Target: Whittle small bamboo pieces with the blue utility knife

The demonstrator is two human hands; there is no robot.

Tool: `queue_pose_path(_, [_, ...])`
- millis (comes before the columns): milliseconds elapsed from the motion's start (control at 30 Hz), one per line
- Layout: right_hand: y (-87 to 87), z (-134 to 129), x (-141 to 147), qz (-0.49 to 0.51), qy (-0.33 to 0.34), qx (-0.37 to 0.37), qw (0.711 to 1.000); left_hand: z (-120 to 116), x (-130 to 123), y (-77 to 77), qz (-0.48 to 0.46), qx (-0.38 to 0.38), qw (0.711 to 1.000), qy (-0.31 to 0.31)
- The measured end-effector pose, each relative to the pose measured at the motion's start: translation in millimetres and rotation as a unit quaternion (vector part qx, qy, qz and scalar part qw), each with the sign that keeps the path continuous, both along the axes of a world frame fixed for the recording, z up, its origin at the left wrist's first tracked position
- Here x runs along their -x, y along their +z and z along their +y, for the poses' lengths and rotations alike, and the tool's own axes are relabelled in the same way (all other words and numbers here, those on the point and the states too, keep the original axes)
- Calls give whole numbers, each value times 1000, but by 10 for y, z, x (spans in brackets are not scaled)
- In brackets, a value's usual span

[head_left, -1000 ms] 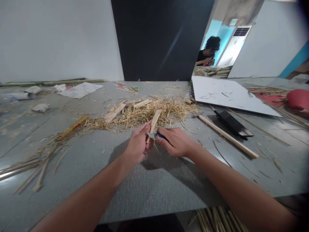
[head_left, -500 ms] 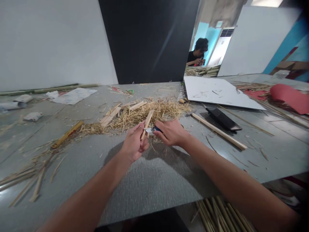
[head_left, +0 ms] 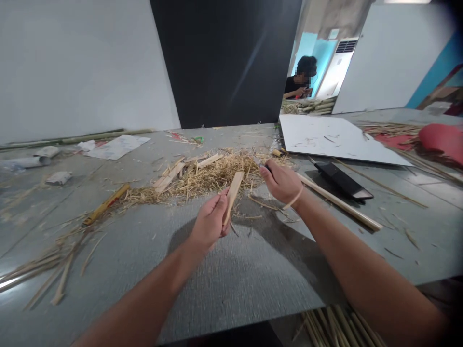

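Observation:
My left hand (head_left: 212, 214) is closed around the lower end of a flat bamboo strip (head_left: 236, 188), which tilts up and away over the grey table. My right hand (head_left: 284, 180) grips a knife (head_left: 268, 167) with a dark handle, mostly covered by the fingers; its blade points left, apart from the strip. A thin curled shaving (head_left: 293, 198) shows at my right wrist. Just beyond both hands spreads a heap of bamboo shavings (head_left: 202, 182), with some flat bamboo pieces (head_left: 169, 177) on its left side.
A yellow tool (head_left: 106, 205) lies at left. To the right are a bamboo rod (head_left: 343, 205), a black flat case (head_left: 342, 179) and a white board (head_left: 336, 137). Bamboo sticks (head_left: 336, 330) stand below the table's front edge. Behind a black panel (head_left: 224, 62), another person (head_left: 302, 79) sits working.
The knife blade was against the bamboo strip; my right hand has since moved it forward and right, off the strip. My left hand with the strip has come slightly nearer and right.

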State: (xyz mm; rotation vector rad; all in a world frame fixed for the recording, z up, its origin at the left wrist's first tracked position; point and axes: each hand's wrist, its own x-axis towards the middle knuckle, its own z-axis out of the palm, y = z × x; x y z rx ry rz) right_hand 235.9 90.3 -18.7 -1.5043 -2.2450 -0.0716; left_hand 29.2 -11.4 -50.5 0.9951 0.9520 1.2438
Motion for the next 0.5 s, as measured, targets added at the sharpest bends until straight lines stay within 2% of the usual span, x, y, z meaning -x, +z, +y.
queue_pose_path(133, [-38,-124,151,-2,35,27,999,38,41,-41,115,-49,991,54])
queue_pose_path(300, [-47,-198,181,30,84,29,996,16,98,-57,291,-134,943,88])
queue_pose_path(500, [-106,-267,261,35,187,28,981,-7,97,-61,357,-144,917,106])
